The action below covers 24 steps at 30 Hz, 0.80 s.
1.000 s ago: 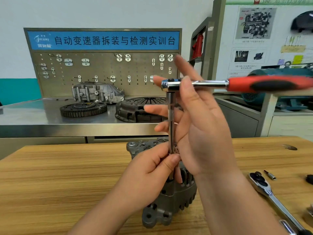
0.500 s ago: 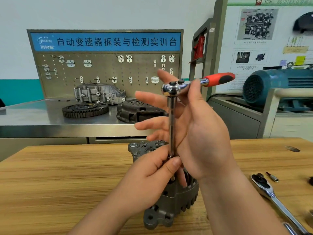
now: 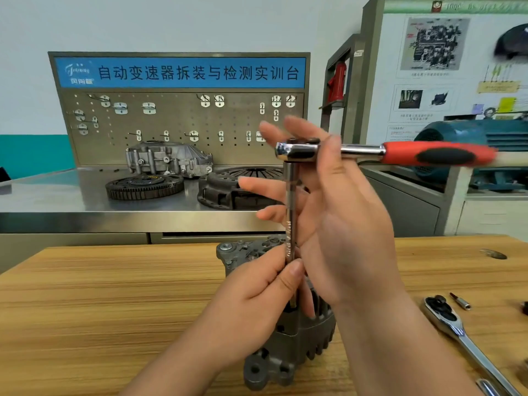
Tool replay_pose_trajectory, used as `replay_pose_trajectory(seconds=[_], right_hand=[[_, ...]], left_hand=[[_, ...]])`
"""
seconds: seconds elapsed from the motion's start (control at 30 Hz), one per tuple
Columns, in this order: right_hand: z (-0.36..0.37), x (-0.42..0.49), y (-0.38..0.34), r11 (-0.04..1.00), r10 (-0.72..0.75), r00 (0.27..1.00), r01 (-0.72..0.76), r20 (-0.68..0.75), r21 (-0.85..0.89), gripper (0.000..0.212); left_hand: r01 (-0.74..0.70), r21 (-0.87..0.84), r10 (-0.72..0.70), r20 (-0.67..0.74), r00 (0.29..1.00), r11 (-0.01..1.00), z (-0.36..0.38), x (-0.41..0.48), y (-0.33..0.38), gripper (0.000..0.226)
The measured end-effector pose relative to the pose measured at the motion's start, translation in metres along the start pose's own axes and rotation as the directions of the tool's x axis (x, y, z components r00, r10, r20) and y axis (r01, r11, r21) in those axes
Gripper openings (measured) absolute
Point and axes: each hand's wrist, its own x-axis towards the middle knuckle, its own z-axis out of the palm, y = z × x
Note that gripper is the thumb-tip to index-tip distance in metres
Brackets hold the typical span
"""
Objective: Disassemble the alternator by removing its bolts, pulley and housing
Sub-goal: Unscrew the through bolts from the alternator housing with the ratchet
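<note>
The wooden table (image 3: 100, 310) carries the alternator (image 3: 288, 347), which stands on its edge at the near middle, partly hidden under your hands. Your right hand (image 3: 351, 232) is spread with straight fingers. The neck of the red-handled ratchet (image 3: 428, 154) lies in the fork between thumb and forefinger, and the handle points to the right. Your left hand (image 3: 257, 307) pinches the extension bar (image 3: 291, 212) low down, just above the housing, and keeps it upright. A second ratchet (image 3: 457, 332) and a small bit (image 3: 460, 301) lie on the table at the right.

I judge you are at the first step, unscrewing a housing bolt that is already loose enough to spin with the fingers. The socket end is hidden, so I cannot tell how far out the bolt is. The next move calls for a steady vertical bar, so that the socket does not slip off.

Half a second ago the handle pointed to the far right. Now it has swung round to the right and looks blurred, while both hands have kept their places.
</note>
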Motion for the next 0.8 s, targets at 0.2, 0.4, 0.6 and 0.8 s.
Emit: replay_pose_trajectory(seconds=[0.2, 0.4, 0.6, 0.8], right_hand=[[-0.001, -0.0013, 0.0, 0.998, 0.046, 0.998, -0.048, -0.039, -0.034, 0.039], [0.0046, -0.0015, -0.0026, 0.957, -0.201, 0.98, 0.194, -0.011, -0.217, 0.027], [-0.0003, -0.0003, -0.001, 1.0, 0.012, 1.0, -0.012, -0.027, 0.015, 0.039], [-0.0022, -0.0015, 0.0002, 0.999, 0.03, 0.999, -0.032, -0.035, -0.032, 0.034]], left_hand=[[-0.008, 0.037, 0.008, 0.009, 1.0, 0.999, 0.0008, 0.0003, -0.0018, 0.035], [0.016, 0.166, -0.005, -0.064, 0.998, 0.986, 0.0049, 0.0011, 0.0003, 0.037], [-0.015, 0.059, 0.014, 0.006, 1.0, 0.998, 0.0014, -0.0001, 0.0008, 0.037], [-0.006, 0.06, 0.007, -0.026, 1.0, 0.998, 0.0021, -0.0003, 0.0002, 0.041]])
